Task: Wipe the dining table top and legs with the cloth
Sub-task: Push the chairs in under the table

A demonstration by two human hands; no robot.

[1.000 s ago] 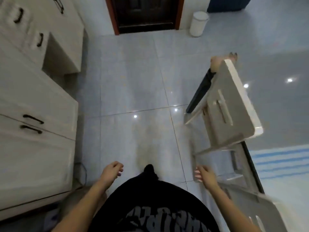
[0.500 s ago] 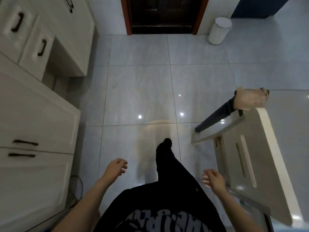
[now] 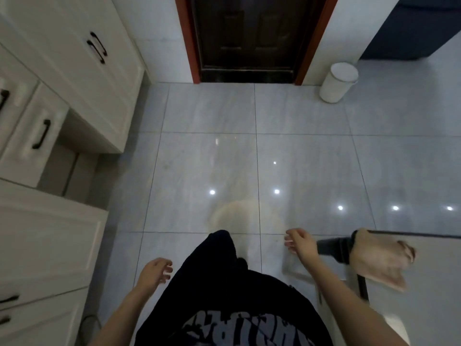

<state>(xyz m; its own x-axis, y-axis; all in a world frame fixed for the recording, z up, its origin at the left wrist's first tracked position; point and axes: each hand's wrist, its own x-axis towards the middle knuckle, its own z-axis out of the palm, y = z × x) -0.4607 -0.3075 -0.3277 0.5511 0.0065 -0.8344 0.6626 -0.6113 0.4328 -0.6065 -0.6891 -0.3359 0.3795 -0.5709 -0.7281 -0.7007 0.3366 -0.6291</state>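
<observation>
A crumpled beige cloth [image 3: 379, 259] lies on the near corner of the grey dining table [image 3: 434, 275], at the lower right. A dark table leg [image 3: 333, 247] slants out from under that corner. My right hand [image 3: 299, 243] hangs just left of the leg and cloth, fingers loosely curled, holding nothing. My left hand [image 3: 154, 270] hangs at lower centre-left beside my black-clothed leg [image 3: 219, 253], also with nothing in it.
White cabinets with black handles [image 3: 62, 101] line the left side. A dark door [image 3: 249, 38] is straight ahead, with a white bin [image 3: 339, 82] to its right. Part of a pale chair [image 3: 296, 272] shows behind my right forearm. Shiny grey floor tiles [image 3: 212, 171] lie between.
The view has swung: the table corner with the cloth has slid to the lower right and the chair has mostly left the frame. Both hands stay free of any object.
</observation>
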